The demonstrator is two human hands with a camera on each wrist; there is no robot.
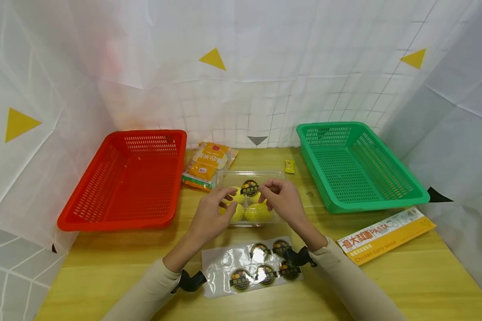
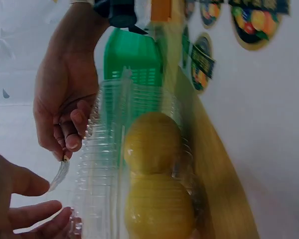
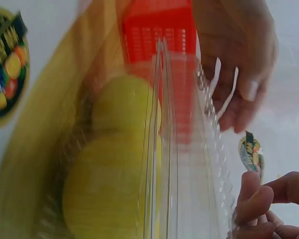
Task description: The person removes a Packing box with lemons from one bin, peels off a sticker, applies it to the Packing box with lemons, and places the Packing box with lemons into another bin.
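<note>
Clear plastic, ribbed along its edges, forms the clamshell box (image 1: 249, 196) at the middle of the pale wooden tabletop (image 1: 385, 285); round yellow fruits (image 1: 257, 213) fill it. A round dark sticker printed with fruit (image 1: 250, 187) lies at the lid, between the two hands. The left hand (image 1: 213, 213) rests on the near left part of the lid with its fingers loosely bent, gripping nothing that can be made out. The right hand (image 1: 283, 200) has its fingertips drawn together at the sticker's right edge, and the left wrist view shows them pinching that thin edge just above the lid. Whether the sticker already lies flat on the plastic cannot be told.

Just in front of the box, between the forearms, lies a glossy backing sheet carrying more round stickers (image 1: 251, 267). A red plastic mesh basket (image 1: 84, 209) stands to the left, a green plastic mesh basket (image 1: 389, 203) to the right, both well apart from the box. An orange and white snack bag (image 1: 209, 165) lies just behind the box on the left, a small yellow sachet (image 1: 289, 166) behind it on the right, and a long yellow and white pasta carton (image 1: 385, 235) near the green basket's front.
</note>
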